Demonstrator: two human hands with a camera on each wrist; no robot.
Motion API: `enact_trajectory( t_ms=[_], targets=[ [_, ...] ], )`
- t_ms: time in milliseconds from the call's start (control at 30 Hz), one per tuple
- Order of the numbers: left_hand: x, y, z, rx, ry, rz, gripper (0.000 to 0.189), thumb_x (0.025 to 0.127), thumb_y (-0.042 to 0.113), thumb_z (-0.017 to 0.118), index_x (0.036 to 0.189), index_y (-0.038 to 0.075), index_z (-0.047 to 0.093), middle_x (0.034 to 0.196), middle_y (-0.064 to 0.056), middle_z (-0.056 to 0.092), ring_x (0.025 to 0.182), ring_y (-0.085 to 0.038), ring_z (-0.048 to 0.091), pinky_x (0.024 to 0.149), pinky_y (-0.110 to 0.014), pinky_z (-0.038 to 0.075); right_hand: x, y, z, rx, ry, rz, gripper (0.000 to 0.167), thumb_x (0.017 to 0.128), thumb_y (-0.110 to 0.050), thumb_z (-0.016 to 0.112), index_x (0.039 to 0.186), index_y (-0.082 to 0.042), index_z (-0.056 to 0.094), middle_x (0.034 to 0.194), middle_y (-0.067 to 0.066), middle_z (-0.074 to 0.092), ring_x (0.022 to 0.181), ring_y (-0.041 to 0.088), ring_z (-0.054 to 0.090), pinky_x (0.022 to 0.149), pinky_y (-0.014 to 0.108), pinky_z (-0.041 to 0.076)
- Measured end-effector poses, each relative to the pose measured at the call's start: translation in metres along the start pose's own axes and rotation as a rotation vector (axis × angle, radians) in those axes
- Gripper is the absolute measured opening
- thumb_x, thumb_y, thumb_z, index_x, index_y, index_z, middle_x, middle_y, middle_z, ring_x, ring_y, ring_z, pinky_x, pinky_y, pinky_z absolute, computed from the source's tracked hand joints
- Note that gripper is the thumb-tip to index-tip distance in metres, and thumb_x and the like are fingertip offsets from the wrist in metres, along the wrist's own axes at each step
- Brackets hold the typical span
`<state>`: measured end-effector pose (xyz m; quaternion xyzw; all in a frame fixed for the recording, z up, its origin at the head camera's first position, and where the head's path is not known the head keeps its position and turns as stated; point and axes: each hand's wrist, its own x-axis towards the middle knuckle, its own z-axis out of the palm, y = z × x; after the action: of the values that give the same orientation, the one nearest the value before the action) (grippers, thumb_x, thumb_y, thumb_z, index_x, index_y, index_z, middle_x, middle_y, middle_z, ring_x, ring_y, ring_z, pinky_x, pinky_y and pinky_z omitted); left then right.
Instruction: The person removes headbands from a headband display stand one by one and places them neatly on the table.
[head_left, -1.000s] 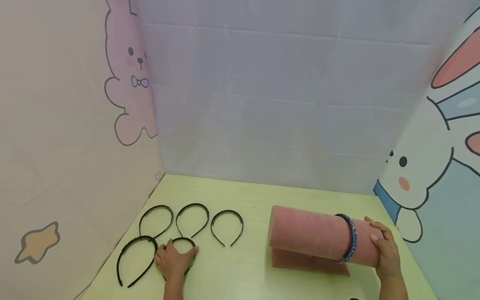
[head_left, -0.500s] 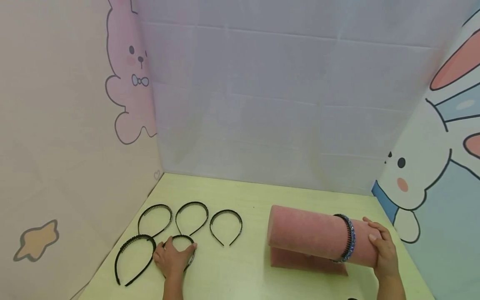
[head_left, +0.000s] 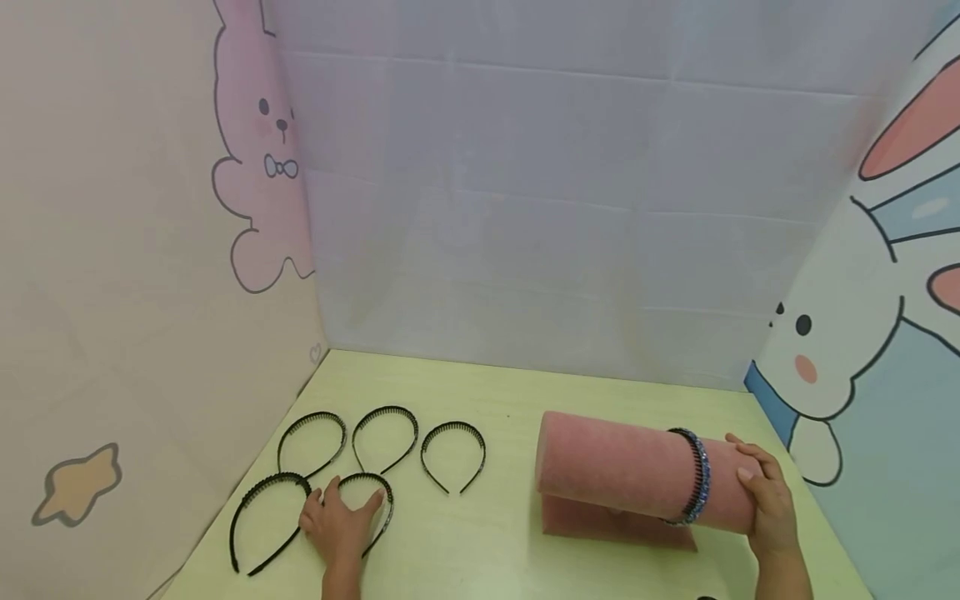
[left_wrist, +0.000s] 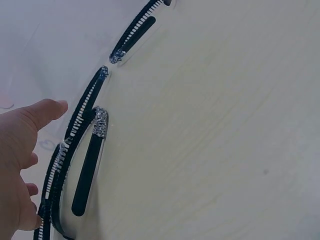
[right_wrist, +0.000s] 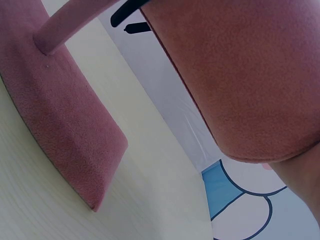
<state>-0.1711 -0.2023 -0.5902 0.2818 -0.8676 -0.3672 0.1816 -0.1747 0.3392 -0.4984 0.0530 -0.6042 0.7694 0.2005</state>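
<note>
My left hand (head_left: pixel 337 525) is over a black toothed headband (head_left: pixel 391 510) on the table, thumb and fingers spread. In the left wrist view, the left hand (left_wrist: pixel 20 165) has nothing between its fingers; beside it, a headband (left_wrist: pixel 87 170) has silver glitter near its end. At the right, a pink plush headband stand (head_left: pixel 611 467) has a horizontal roll over a flat base. My right hand (head_left: pixel 776 512) grips the roll's right end, thumb in front and fingers over the top. Around the roll sits a headband with blue sparkling stones (head_left: pixel 701 479).
Behind the left hand lie more black headbands (head_left: pixel 453 425) in a row, and a wider one (head_left: pixel 240 525) lies at its left. A small dark object (head_left: pixel 707 597) shows at the bottom edge. Cloth walls (head_left: pixel 525 208) enclose the pale table (head_left: pixel 480 550).
My left hand has loosened from the headband and shifted slightly left, its fingers spreading. The headband stays on the table. My right hand keeps its hold on the stand.
</note>
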Motion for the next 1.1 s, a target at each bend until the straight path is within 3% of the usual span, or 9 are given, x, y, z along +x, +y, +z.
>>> enact_trajectory(
  t_ms=[600,1100],
  targets=[
    [-0.012,0.032,-0.009,-0.156,0.008,0.063,0.073,0.070,0.032,0.081,0.128,0.002,0.048,0.128,-0.027,0.032,0.120,-0.047,0.020,0.091,-0.058,0.022,-0.001,-0.002,-0.001,-0.002,0.006,0.032,0.030,0.096,0.001,0.036,0.122,-0.003,0.050,0.125,-0.005,0.055,0.118,0.011,0.041,0.088,0.025,0.028],
    [-0.020,0.056,-0.017,-0.317,-0.036,0.108,0.066,0.073,0.029,0.080,0.127,0.004,0.053,0.131,-0.026,0.035,0.120,-0.048,0.023,0.088,-0.062,0.027,0.000,-0.003,0.001,0.009,0.008,0.038,0.030,0.096,0.000,0.035,0.123,-0.001,0.049,0.125,-0.005,0.056,0.117,0.011,0.042,0.089,0.027,0.028]
  ],
)
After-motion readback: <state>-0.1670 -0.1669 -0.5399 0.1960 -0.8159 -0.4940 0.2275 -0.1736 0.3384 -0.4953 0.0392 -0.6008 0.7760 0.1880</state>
